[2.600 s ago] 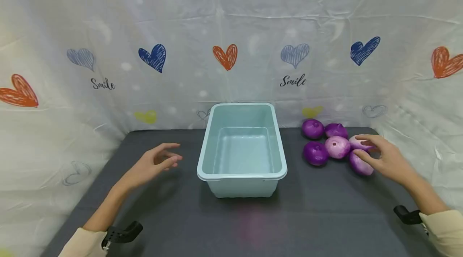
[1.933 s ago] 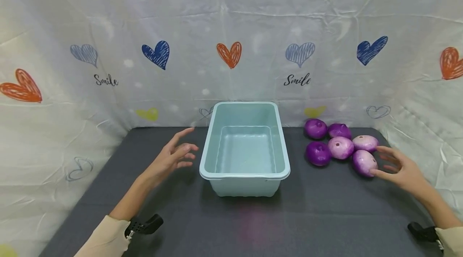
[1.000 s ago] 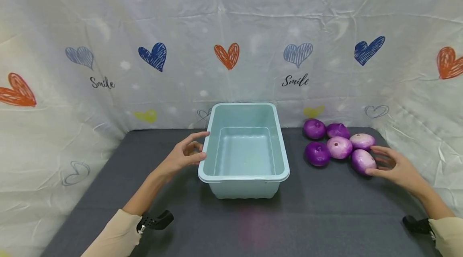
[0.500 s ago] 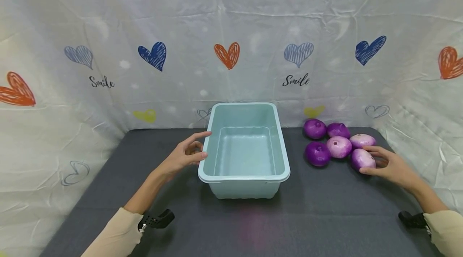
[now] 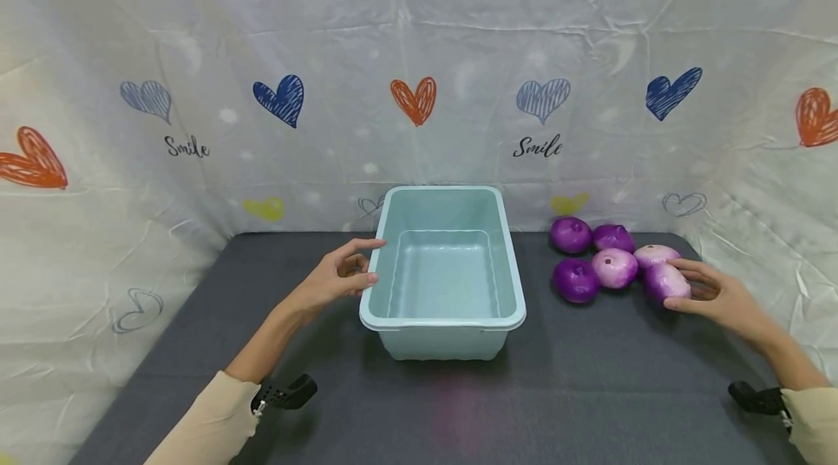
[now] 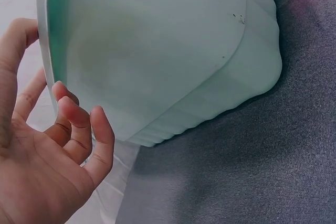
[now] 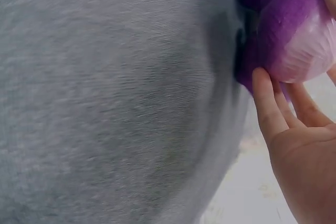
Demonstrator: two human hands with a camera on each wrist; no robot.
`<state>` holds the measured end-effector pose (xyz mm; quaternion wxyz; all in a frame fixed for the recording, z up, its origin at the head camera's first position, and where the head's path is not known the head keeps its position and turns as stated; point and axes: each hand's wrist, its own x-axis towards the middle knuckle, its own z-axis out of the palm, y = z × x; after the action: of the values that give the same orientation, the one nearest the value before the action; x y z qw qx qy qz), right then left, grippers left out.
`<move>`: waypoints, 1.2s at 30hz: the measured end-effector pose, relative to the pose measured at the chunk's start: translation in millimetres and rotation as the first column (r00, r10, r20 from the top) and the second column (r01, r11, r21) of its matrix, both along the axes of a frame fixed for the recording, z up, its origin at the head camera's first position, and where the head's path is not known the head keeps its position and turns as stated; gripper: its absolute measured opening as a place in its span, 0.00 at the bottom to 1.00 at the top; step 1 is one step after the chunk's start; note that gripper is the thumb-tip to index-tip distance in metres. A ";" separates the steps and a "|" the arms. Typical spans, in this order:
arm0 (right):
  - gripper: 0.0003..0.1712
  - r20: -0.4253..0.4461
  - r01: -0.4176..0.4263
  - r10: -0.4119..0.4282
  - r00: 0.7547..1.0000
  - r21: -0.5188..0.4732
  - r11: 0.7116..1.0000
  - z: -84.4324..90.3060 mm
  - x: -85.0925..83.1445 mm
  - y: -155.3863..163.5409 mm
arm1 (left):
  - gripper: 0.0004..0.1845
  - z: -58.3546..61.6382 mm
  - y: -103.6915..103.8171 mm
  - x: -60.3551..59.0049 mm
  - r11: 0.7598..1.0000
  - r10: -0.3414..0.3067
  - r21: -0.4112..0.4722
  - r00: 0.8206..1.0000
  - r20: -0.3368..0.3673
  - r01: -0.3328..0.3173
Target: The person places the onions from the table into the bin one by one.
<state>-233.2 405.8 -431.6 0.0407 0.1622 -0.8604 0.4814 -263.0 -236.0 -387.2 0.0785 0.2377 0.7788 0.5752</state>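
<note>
A pale blue plastic tub (image 5: 441, 341) stands in the middle of the dark cloth in the head view. My left hand (image 5: 334, 276) grips its left rim, thumb and forefinger at the top edge. In the left wrist view the other fingers (image 6: 102, 140) curl beneath that rim. On the right, my right hand (image 5: 723, 297) holds a purple-and-white red onion (image 5: 666, 283) between thumb and fingers. This onion (image 7: 296, 30) shows its pale side toward the fingers in the right wrist view.
Several more onions (image 5: 614, 268) cluster just left of the held one, near the back edge of the cloth-covered table (image 5: 556, 407). A white curtain (image 5: 471, 72) printed with hearts hangs behind and along both sides.
My left hand has come rightward onto the tub's rim. The right hand has closed round the nearest onion, which is now tilted and slightly higher and farther right than half a second ago.
</note>
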 end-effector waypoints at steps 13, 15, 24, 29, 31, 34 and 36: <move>0.37 -0.011 -0.063 0.062 0.998 -0.152 0.986 9.2 -10.1 -28.0 | 0.29 2.2 -1.4 2.9 0.999 0.029 0.017 0.999 -0.016 -0.029; 0.38 -0.027 -0.091 0.088 0.996 -0.168 0.982 10.6 -12.3 -35.7 | 0.29 1.9 -0.9 3.1 0.999 0.041 0.015 0.999 -0.028 -0.041; 0.38 -0.052 -0.129 0.120 0.991 -0.237 0.963 22.9 -19.6 -70.7 | 0.28 2.3 4.7 2.2 0.997 0.067 0.036 0.997 -0.031 -0.066; 0.39 -0.062 -0.152 0.141 0.988 -0.232 0.961 27.9 -25.1 -85.8 | 0.27 -0.5 6.6 2.4 0.996 0.078 0.043 0.996 -0.039 -0.076; 0.39 -0.049 -0.152 0.144 0.988 -0.238 0.959 29.3 -26.7 -90.9 | 0.27 -2.1 7.0 2.7 0.995 0.087 0.044 0.995 -0.048 -0.085; 0.39 -0.030 -0.158 0.156 0.987 -0.237 0.958 30.4 -28.9 -96.9 | 0.27 -3.8 6.8 3.5 0.995 0.093 0.043 0.994 -0.059 -0.090; 0.39 -0.029 -0.169 0.167 0.986 -0.229 0.959 31.0 -30.7 -100.1 | 0.27 -4.5 6.2 3.7 0.995 0.097 0.040 0.994 -0.053 -0.095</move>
<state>-263.9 305.7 -400.6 0.0225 0.2311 -0.7815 0.5791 -259.3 -229.8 -391.7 0.0250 0.2172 0.7804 0.5859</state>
